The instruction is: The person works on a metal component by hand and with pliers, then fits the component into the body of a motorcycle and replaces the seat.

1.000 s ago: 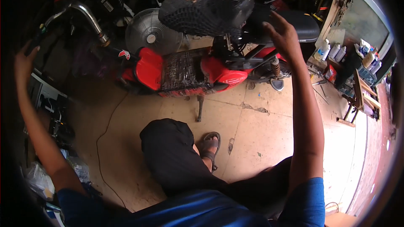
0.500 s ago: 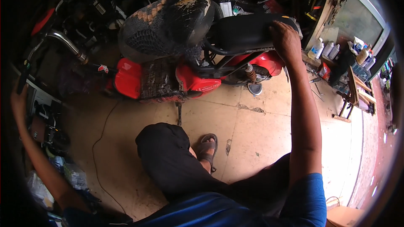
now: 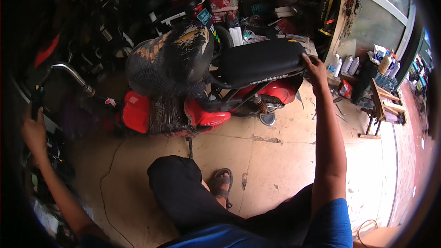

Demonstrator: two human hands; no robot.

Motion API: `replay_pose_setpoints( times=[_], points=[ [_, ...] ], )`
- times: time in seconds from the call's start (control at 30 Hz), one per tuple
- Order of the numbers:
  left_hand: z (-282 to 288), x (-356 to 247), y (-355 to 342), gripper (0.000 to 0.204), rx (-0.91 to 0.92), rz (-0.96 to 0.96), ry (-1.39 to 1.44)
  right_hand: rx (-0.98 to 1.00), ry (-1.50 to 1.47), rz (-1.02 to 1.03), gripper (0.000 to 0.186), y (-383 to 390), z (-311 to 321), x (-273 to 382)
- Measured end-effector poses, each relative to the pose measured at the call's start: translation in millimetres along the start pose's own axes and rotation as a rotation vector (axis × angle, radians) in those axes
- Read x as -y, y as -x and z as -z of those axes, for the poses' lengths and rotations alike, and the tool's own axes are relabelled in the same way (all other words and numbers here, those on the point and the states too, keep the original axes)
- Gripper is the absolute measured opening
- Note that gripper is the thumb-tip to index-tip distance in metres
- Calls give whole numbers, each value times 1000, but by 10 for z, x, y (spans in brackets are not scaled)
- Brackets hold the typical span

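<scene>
A red electric scooter [image 3: 206, 112] stands side-on before me on a tan tiled floor. Its front seat [image 3: 170, 59] is worn, with torn black cover and yellow patches. Behind it sits a long black rear seat [image 3: 259, 59]. My right hand [image 3: 314, 69] grips the back end of that rear seat. My left hand [image 3: 32, 128] is far out at the left, closed on the black handlebar grip [image 3: 36, 103] of the chrome handlebar [image 3: 69, 71]. My knee in black trousers [image 3: 177, 181] and a sandalled foot [image 3: 221, 184] show below.
Cluttered shelves of boxes and parts [image 3: 220, 4] fill the back wall. Bottles [image 3: 344, 64] stand on a ledge at the right beside a wooden stand [image 3: 383, 105]. A thin cable [image 3: 108, 174] trails across the floor. A dark pile lies at the far left [image 3: 50, 151].
The scooter has shifted in view down and to the right. My right hand slid back along the rear seat to its end. My left hand stayed on the handlebar grip.
</scene>
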State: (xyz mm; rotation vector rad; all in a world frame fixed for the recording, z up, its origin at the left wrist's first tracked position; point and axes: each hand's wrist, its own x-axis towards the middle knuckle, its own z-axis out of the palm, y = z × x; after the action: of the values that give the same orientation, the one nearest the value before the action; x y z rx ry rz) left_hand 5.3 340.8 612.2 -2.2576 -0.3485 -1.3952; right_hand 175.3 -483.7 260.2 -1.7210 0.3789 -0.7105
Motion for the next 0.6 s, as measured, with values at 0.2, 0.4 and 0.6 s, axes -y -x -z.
replay_pose_setpoints(
  times=[0.2,0.4,0.6],
  points=[
    [321,-1017,179,43,-2,-18,-87,181,-439,-277,51,272,-50,257],
    [518,-1796,106,42,24,-85,-124,187,-394,-332,58,233,180,237],
    [684,-1790,278,64,89,31,224,229,-384,-331,59,288,172,249]
  ],
)
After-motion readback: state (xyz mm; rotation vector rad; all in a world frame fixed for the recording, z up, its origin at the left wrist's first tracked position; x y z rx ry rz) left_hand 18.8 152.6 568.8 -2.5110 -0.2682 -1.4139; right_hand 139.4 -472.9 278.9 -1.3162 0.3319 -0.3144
